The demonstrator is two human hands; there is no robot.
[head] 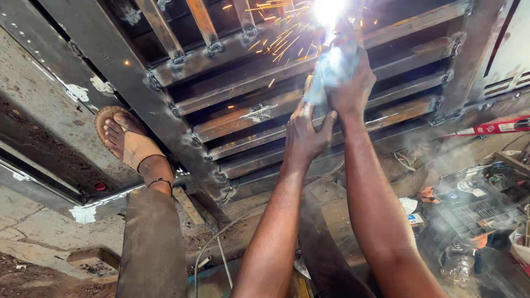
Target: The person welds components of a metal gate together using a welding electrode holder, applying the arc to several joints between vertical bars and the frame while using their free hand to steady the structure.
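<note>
My right hand (349, 83) is closed around a welding electrode holder (330, 69) whose tip burns in a white arc (329, 10) on a steel frame (265, 88) of slanted slats. Orange sparks fly left from the arc. My left hand (306, 135) sits just below, gripping the lower end of the holder and steadying it. Both forearms reach up from the bottom of the view. My left foot in a sandal (128, 140) rests on the frame's wide edge bar at the left.
Smoke drifts at the right over a cluttered pile of tools and a dark machine (475, 204). A red flat tool (497, 127) lies by the frame's right edge. A white cable (218, 248) runs across the concrete floor. A brick (91, 258) lies lower left.
</note>
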